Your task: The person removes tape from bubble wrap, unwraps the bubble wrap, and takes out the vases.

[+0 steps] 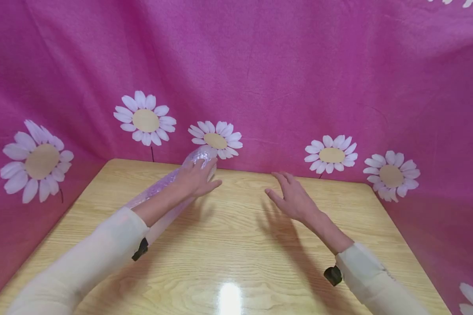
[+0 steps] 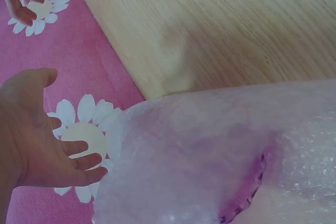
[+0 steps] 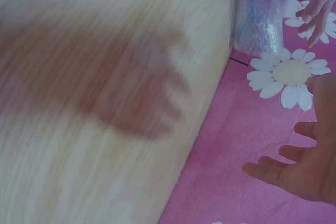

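A long roll of clear bubble wrap (image 1: 154, 189) with a purple tint lies slantwise on the left half of the table, under my left forearm. Over its far end is my left hand (image 1: 197, 177), fingers spread and thumb out to the right. The left wrist view shows those fingers (image 2: 79, 148) extended beside the rounded end of the bubble wrap (image 2: 173, 150), gripping nothing. My right hand (image 1: 295, 199) hovers over the table's right half, casting a shadow on the wood. Loosely bent and apart, its fingers (image 3: 268, 173) hold nothing in the right wrist view.
The pale wooden table (image 1: 236, 236) reflects a bright light near its front. Pink cloth (image 1: 280, 78) with white daisies hangs behind it and along both sides. Small black devices (image 1: 333, 275) sit under both sleeve cuffs.
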Available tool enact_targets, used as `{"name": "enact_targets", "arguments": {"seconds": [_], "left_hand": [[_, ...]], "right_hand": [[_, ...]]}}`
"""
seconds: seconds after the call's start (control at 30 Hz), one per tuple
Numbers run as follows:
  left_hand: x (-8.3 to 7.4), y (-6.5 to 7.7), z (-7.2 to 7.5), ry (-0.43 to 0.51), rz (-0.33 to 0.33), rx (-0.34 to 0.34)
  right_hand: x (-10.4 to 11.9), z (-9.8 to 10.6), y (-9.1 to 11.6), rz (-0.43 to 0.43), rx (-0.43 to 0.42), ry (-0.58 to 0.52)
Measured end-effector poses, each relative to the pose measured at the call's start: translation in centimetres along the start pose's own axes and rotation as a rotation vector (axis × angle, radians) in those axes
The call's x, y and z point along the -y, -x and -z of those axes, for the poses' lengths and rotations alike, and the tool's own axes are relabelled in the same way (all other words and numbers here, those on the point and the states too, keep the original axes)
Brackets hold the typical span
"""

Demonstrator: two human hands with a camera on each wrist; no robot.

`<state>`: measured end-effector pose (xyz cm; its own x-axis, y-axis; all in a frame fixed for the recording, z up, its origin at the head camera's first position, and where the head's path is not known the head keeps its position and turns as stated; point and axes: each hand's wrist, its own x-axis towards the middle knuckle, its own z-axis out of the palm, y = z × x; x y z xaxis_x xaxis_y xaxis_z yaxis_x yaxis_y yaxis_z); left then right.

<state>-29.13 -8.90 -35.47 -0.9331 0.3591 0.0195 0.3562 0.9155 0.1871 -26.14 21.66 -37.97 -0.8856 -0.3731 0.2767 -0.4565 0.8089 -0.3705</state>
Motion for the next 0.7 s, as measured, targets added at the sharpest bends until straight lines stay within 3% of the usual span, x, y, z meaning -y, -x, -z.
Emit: {"name": "enact_targets", "arguments": {"seconds": [0.3, 0.5, 0.7], "left_hand": [[0.5, 1.1, 0.3, 0.034, -0.019, 0.008], [1.0, 1.6, 0.4, 0.039, -0.021, 0.014], [1.7, 2.3, 0.7, 0.076, -0.006, 0.032]], "right_hand": [[0.8, -0.9, 0.6, -0.062, 0.039, -0.076], [1.6, -1.4, 0.6, -0.056, 0.031, -0.132], [2.7, -1.9, 0.5, -0.105, 0.068, -0.26]]}}
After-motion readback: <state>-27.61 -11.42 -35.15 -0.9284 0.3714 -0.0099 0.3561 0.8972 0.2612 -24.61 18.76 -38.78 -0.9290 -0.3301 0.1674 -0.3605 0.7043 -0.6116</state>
